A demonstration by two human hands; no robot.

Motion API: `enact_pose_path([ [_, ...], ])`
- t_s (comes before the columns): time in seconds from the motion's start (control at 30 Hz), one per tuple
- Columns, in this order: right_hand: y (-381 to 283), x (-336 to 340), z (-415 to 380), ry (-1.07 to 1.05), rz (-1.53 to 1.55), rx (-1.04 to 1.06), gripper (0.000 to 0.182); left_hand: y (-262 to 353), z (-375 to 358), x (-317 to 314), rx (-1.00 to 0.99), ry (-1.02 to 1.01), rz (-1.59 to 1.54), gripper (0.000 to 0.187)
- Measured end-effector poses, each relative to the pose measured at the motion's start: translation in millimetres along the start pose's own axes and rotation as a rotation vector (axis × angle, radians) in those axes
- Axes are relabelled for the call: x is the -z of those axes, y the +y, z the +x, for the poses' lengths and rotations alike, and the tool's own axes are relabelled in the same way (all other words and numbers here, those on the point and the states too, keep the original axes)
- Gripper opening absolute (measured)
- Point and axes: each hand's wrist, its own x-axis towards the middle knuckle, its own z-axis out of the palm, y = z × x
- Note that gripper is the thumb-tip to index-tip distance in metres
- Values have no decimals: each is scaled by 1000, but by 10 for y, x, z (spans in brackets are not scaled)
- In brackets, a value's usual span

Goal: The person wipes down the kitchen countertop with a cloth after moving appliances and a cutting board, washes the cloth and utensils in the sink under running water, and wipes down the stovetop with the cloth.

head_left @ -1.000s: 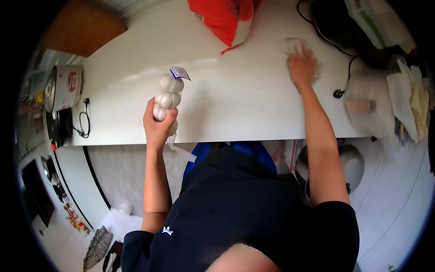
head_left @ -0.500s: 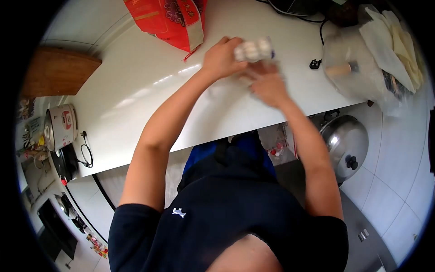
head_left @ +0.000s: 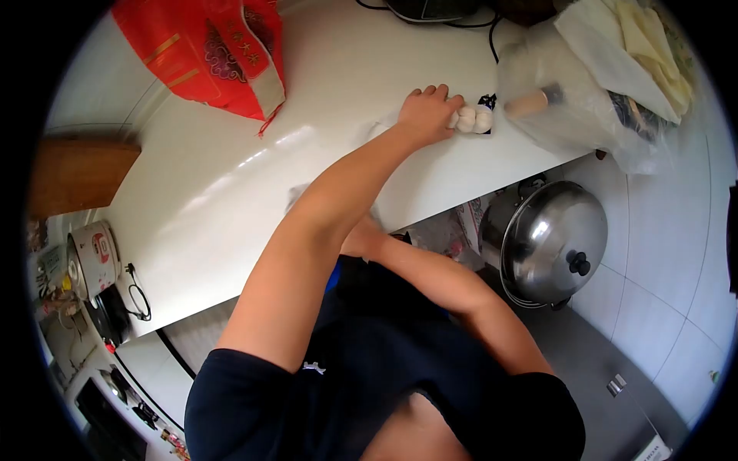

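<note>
Garlic (head_left: 470, 119) in its net lay at the far right of the white counter (head_left: 231, 177), the left hand (head_left: 425, 114) closed around it beside a clear plastic bag (head_left: 569, 107). Setting it down seemed the step in hand; letting go would come next. Whether the right hand was open or closed could not be told, hidden under the left arm.

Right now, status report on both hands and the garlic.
Left hand gripping netted garlic on white counter. Right hand hidden behind left arm. Clear plastic bag just beyond.

White garlic (head_left: 471, 118); white counter (head_left: 231, 169); red patterned bag (head_left: 207, 54).
</note>
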Motion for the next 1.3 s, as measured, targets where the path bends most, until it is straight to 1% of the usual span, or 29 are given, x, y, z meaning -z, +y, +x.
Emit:
enact_pose_path([
  [0.07, 153, -99, -10, -123, 64, 15, 45, -13, 5, -15, 24, -27, 18, 58],
  [0.1, 217, -130, 19, -187, 100, 27, 44, -36, 3, -8, -6, -22, 25, 61],
  [0.13, 55, 87, 147, -281, 136, 18, 37, -63, 2, 16, -35, -14, 33, 64],
  [0.2, 290, 159, 190, -558, -99, -69, 27, -132, -47, 106, -81, 37, 29, 68],
  [0.23, -103, 609, 362, -713, -283, -134, 20, -183, -102, 169, -96, 76, 18, 69],
  [0.27, 286, 705, 109, -407, -284, 322, 21, -246, -184, 257, -105, 113, 9, 70],
  [0.3, 24, 1152, 215, -493, -209, 248, 29, -308, -324, 395, -74, 142, -51, 67],
  [0.33, 96, 1456, 98, -480, -289, 126, 39, -382, -507, 586, -45, 175, -109, 64],
  [0.37, 232, 1738, 28, -448, -328, 128, 42, -466, -704, 777, -21, 217, -164, 62],
  [0.43, 242, 2154, -109, -341, -472, 11, 47, -646, -1308, 1101, 63, 369, -177, 50],
  [0.47, 399, 2246, -252, -350, -539, -83, 52, -733, -1661, 1230, 153, 426, -177, 44],
  [0.53, 614, 2300, -463, -521, -783, 125, 57, -811, -2394, 1271, 364, 505, -184, 36],
  [0.57, 745, 2265, -502, -532, -833, 141, 58, -884, -2849, 1221, 496, 545, -165, 33],
  [0.6, 779, 2163, -500, -534, -952, 82, 53, -863, -3295, 1128, 606, 592, -159, 32],
  [0.63, 704, 2068, -471, -566, -1014, 70, 51, -803, -3705, 1030, 711, 657, -141, 30],
  [0.67, 787, 2034, -467, -545, -954, 206, 51, -696, -4089, 982, 835, 663, -158, 28],
  [0.7, 778, 1952, -430, -570, -911, 252, 52, -563, -4415, 931, 957, 673, -166, 24],
  [0.77, 682, 1633, -280, -691, -855, 352, 50, -368, -4983, 809, 1120, 663, -178, 24],
  [0.83, 528, 1082, -109, -806, -797, 448, 49, -266, -5449, 739, 1228, 695, -220, 23],
  [0.87, 450, 772, -30, -809, -743, 501, 49, -215, -5639, 694, 1274, 732, -243, 22],
  [0.93, 108, 100, 124, -829, -740, 523, 48, -177, -6017, 575, 1346, 810, -297, 22],
  [0.97, 20, -245, 199, -816, -736, 580, 48, -194, -6231, 460, 1406, 850, -334, 22],
  [1.0, -59, -566, 239, -803, -733, 625, 49, -207, -6467, 303, 1462, 880, -379, 23],
  [1.1, -415, -1432, 333, -779, -723, 657, 52, -282, -7219, -335, 1599, 1004, -468, 21],
  [1.17, -588, -1819, 355, -782, -739, 691, 55, -288, -7884, -971, 1779, 1044, -793, 19],
  [1.2, -660, -1980, 356, -790, -744, 702, 57, -233, -8177, -1228, 1900, 1057, -876, 17],
  [1.27, -777, -2197, 394, -815, -759, 709, 59, -29, -8657, -1569, 2098, 876, -858, 15],
  [1.3, -827, -2315, 390, -833, -760, 717, 60, 118, -8862, -1635, 2172, 841, -986, 9],
])
